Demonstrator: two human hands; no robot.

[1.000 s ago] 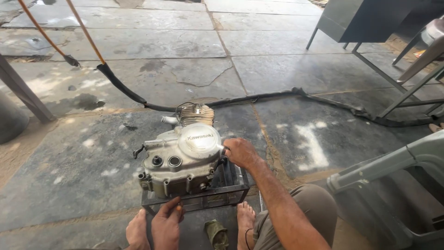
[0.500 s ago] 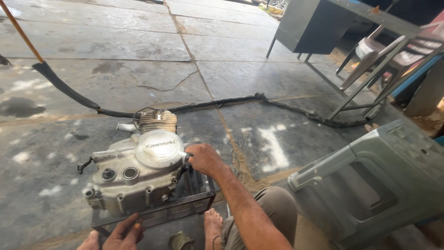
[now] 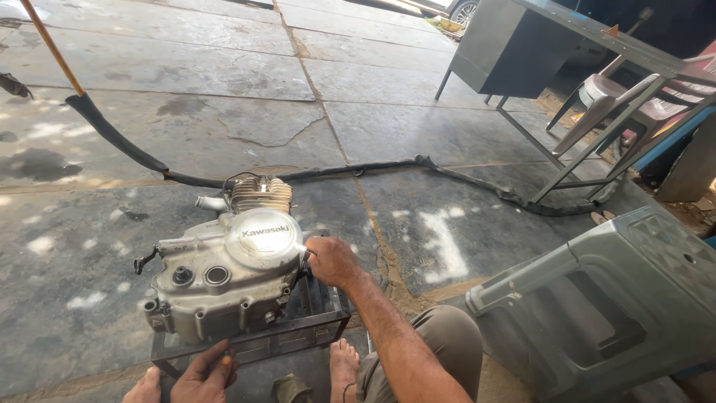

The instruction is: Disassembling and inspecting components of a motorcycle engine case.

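- Two bare hands worked at one grey motorcycle engine (image 3: 224,280), which sat on a dark metal stand (image 3: 257,345) at about 7 o'clock in the view, on the stone floor (image 3: 224,67).
- At 9 o'clock from the engine, a thick black hose (image 3: 119,142) ran over the floor and passed behind the finned cylinder (image 3: 259,194) at the engine's 12 o'clock.
- At the engine's 6 o'clock, the left hand (image 3: 203,377) lay at the front bar of the stand, its fingers curled together around a small orange thing (image 3: 226,360); what this thing was, I cannot tell.
- At the engine's 3 o'clock, the right hand (image 3: 333,261) touched the side of the round cover (image 3: 265,237), with the fingers bent and closed together against it.
- One bare foot (image 3: 343,366) rested just beside the stand.
- At 4 o'clock in the view, a grey plastic stool (image 3: 604,306) lay on its side, near the person's knee.
- At 1 o'clock, a dark metal desk (image 3: 507,48) stood well apart from the engine.
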